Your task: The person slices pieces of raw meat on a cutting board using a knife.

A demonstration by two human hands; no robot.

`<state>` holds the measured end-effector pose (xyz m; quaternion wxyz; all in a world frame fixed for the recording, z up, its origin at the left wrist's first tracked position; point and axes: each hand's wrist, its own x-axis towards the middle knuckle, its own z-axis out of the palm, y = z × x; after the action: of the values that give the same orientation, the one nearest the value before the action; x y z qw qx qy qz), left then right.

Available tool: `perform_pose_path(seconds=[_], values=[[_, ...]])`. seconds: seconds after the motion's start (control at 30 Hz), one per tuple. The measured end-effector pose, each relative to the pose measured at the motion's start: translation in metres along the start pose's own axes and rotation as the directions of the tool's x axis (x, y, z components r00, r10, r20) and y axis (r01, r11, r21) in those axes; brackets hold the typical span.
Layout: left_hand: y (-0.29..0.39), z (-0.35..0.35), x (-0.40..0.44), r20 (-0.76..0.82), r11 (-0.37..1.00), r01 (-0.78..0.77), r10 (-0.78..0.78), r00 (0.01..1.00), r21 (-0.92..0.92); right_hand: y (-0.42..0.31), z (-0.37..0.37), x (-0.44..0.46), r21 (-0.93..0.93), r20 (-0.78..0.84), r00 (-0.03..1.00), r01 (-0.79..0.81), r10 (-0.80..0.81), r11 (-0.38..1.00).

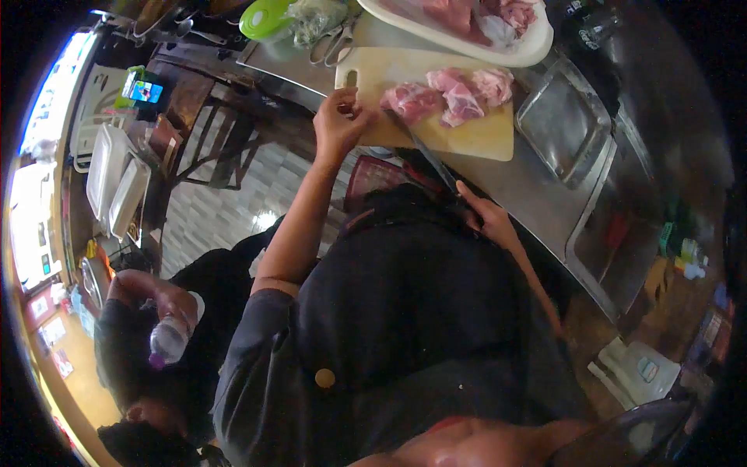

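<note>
My right hand (489,216) is closed round the handle of a long knife (426,149). Its blade points up and left, with the tip over the cutting board (467,148) beside the raw meat. Several pink pieces of raw meat (412,103) lie on this pale board. At the board's left end, near its handle slot, is my left hand (339,123), fingers loosely bent and thumb apart, with nothing visible in it. Whether it touches the board I cannot tell. Beyond the board, a white tub (467,47) holds more raw meat.
Right of the board lies a metal tray (564,124) on the steel counter (513,183). Scissors (333,45), a plastic bag (315,22) and a green lid (264,19) sit at the back left. Another person (156,311) is close on my left, holding a plastic bottle (170,338).
</note>
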<state>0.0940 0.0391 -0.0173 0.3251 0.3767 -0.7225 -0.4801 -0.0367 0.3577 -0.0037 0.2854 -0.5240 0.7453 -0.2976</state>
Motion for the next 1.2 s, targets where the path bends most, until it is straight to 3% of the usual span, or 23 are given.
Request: perform_pose_path(seconds=[0.07,0.1,0.13,0.2,0.27,0.33,0.37,0.43,0.47,0.5,0.57,0.63,0.73,0.8,0.87,0.93,0.97,1.0,1.03,1.07,1.2], values=[[0.031,-0.002,-0.002,0.020,0.988,0.079,-0.082,0.996,0.135,-0.005,-0.002,0.005,-0.008,-0.029,0.999,0.041,-0.041,0.999],[0.014,-0.003,0.001,0.060,0.998,0.045,-0.042,0.997,-0.037,-0.008,-0.004,0.007,-0.013,-0.044,0.997,0.061,-0.061,0.998],[0.025,-0.007,-0.001,0.099,0.969,0.120,-0.101,0.990,-0.214,-0.011,-0.006,0.009,-0.007,0.010,0.999,-0.032,0.032,0.999],[0.061,-0.022,-0.007,0.189,0.808,0.260,-0.187,0.964,-0.528,-0.016,-0.007,0.016,-0.010,0.124,0.972,-0.202,0.201,0.979],[0.078,-0.033,-0.006,0.074,0.919,0.108,-0.086,0.994,-0.378,-0.006,0.000,0.018,-0.072,-0.065,0.992,0.107,-0.111,0.992],[0.083,-0.037,-0.003,0.039,0.934,0.050,-0.039,0.998,-0.355,0.003,0.008,0.026,0.015,-0.125,0.957,0.264,-0.260,0.964],[0.079,-0.031,-0.001,0.024,0.954,-0.031,0.040,0.999,-0.298,0.008,0.009,0.025,0.124,-0.090,0.971,0.232,-0.222,0.965],[0.063,-0.011,-0.001,0.016,0.952,0.008,-0.004,1.000,-0.305,0.012,0.009,0.024,0.009,-0.171,0.941,0.297,-0.291,0.955],[0.054,0.000,-0.005,0.065,0.924,0.091,-0.072,0.995,-0.372,0.002,0.001,0.023,-0.015,-0.070,0.984,0.165,-0.165,0.986],[0.044,0.010,-0.010,0.013,0.969,-0.011,0.015,1.000,-0.246,-0.011,-0.013,0.024,-0.061,0.025,0.999,0.030,-0.029,0.998],[0.022,0.024,-0.011,0.053,0.980,0.012,-0.002,0.999,-0.201,-0.020,-0.015,0.031,-0.134,0.067,0.997,-0.036,0.046,0.990],[0.008,0.035,-0.012,0.074,0.996,-0.027,0.033,0.997,-0.083,-0.017,-0.011,0.034,-0.154,-0.030,0.995,0.090,-0.096,0.984],[0.007,0.023,-0.013,0.086,0.976,-0.165,0.154,0.984,0.140,-0.023,-0.008,0.035,-0.165,0.015,1.000,-0.018,0.021,0.986],[0.015,0.007,-0.014,0.067,0.952,-0.205,0.195,0.979,0.228,-0.017,-0.005,0.040,-0.217,-0.055,0.972,0.212,-0.228,0.953],[0.008,0.000,-0.014,-0.002,0.978,-0.134,0.136,0.991,0.158,-0.016,-0.003,0.042,-0.174,-0.034,0.967,0.243,-0.253,0.954],[0.016,-0.004,-0.015,0.051,0.997,-0.001,-0.003,0.999,0.076,-0.014,-0.011,0.026,-0.062,0.051,0.999,0.013,-0.010,0.998],[0.026,-0.007,-0.016,0.086,0.989,0.135,-0.140,0.986,0.061,-0.016,-0.014,0.022,-0.077,-0.007,0.995,0.097,-0.098,0.992],[0.033,-0.011,-0.015,0.084,0.980,0.151,-0.162,0.983,0.127,-0.023,-0.011,0.029,-0.104,-0.062,0.980,0.182,-0.189,0.978],[0.021,-0.006,-0.018,0.021,0.994,0.082,-0.083,0.996,0.066,-0.030,-0.008,0.036,-0.142,-0.104,0.954,0.266,-0.281,0.954],[0.011,-0.007,-0.019,0.004,0.991,-0.038,0.038,0.999,0.129,-0.033,-0.009,0.035,-0.171,-0.104,0.947,0.285,-0.305,0.943],[0.025,-0.013,-0.022,0.003,0.994,0.002,-0.003,1.000,0.112,-0.042,-0.008,0.028,-0.192,-0.047,0.972,0.219,-0.232,0.957]])
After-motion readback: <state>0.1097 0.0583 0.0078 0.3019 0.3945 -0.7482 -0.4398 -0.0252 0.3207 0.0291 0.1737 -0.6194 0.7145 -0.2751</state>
